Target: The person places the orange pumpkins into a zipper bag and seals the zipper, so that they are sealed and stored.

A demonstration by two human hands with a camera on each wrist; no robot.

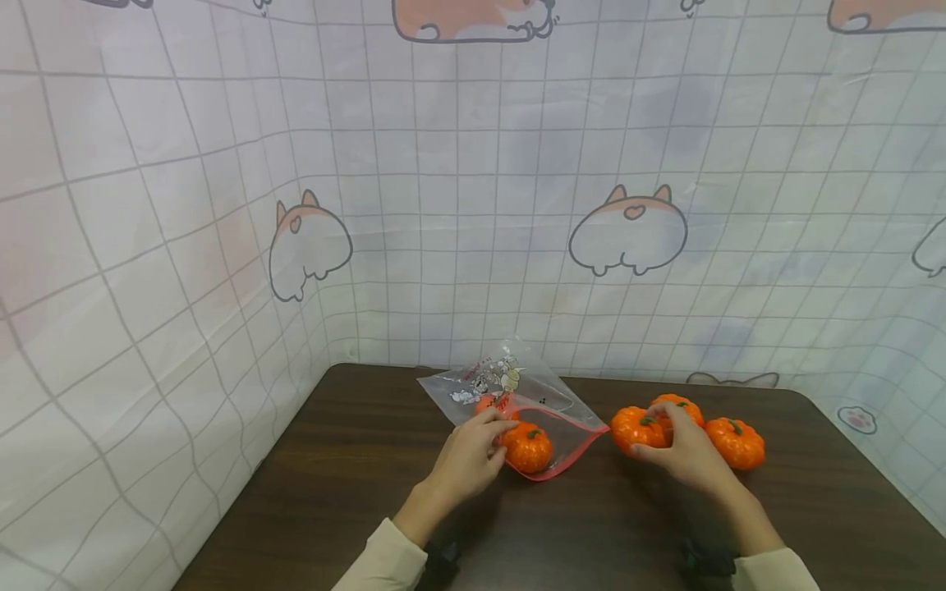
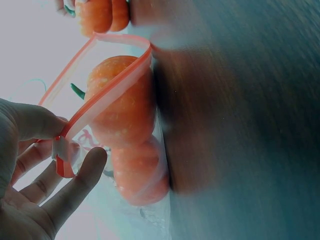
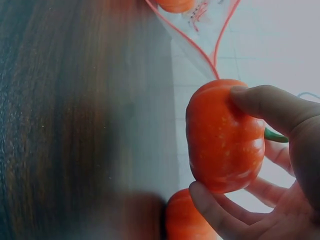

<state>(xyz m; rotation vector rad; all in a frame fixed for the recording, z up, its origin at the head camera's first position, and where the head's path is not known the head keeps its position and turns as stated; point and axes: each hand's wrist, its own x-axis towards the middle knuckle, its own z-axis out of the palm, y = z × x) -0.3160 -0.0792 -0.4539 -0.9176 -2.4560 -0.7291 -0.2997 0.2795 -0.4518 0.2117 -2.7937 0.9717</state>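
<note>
Filling the far side and wrapping round to left and right, a pale gridded backdrop [image 1: 473, 156] is showing off its cartoon dogs, and below it the dark table [image 1: 347, 468] is stretching toward the near edge. Out on the far middle, a clear bag [image 1: 543, 382] is lying with its red-rimmed mouth gaping toward the near right. Here's the left hand [image 1: 467, 453], coming in from the near left and pinching that rim between thumb and fingers! Over on the right, the right hand [image 1: 687, 451] is gripping an orange pumpkin [image 1: 631, 428], thumb on the left, fingers curling round the far side; whether its base is touching the table, I'm not able to tell. Just beyond sits its neighbour, a far pumpkin [image 1: 689, 409], while a third pumpkin [image 1: 739, 444] is resting farther right. Inside the bag, one pumpkin [image 1: 529, 450] is sitting by the mouth, another [image 1: 486, 403] nestling deeper. Smallest of all, a pale slider [image 2: 60, 147] is gleaming on the rim at the left fingers.
</note>
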